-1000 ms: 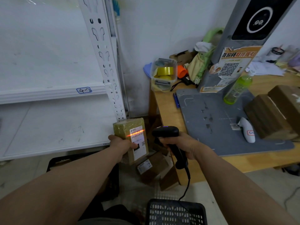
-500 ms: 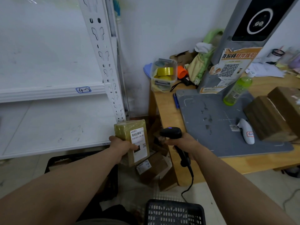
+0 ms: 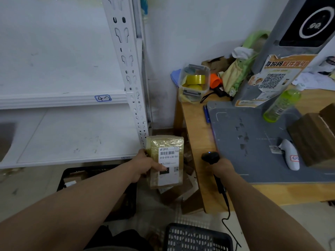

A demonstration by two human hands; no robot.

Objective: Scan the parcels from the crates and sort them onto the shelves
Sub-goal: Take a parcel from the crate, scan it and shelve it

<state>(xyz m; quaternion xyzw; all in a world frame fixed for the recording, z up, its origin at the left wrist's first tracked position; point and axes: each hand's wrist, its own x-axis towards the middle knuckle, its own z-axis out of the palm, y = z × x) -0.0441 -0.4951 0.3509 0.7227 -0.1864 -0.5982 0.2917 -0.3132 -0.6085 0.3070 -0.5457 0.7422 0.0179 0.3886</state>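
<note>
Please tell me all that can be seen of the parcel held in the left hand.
The parcel is a small box-shaped packet wrapped in shiny yellowish tape. A white label with a barcode, the code 010-010-L30-551 and a QR code faces the camera. It is held upright in the air. The left hand grips its left edge, thumb on the label.

The white label (image 3: pixel 168 166) on the parcel (image 3: pixel 164 144) reads "010-010-L30-551" beneath a barcode. Up and left of the parcel, a blue-outlined tag (image 3: pixel 103 98) on the shelf (image 3: pixel 54 101) reads "4-2". Up and right of it, an orange poster (image 3: pixel 275 77) shows "身份码取件指引" above a QR code.
</note>
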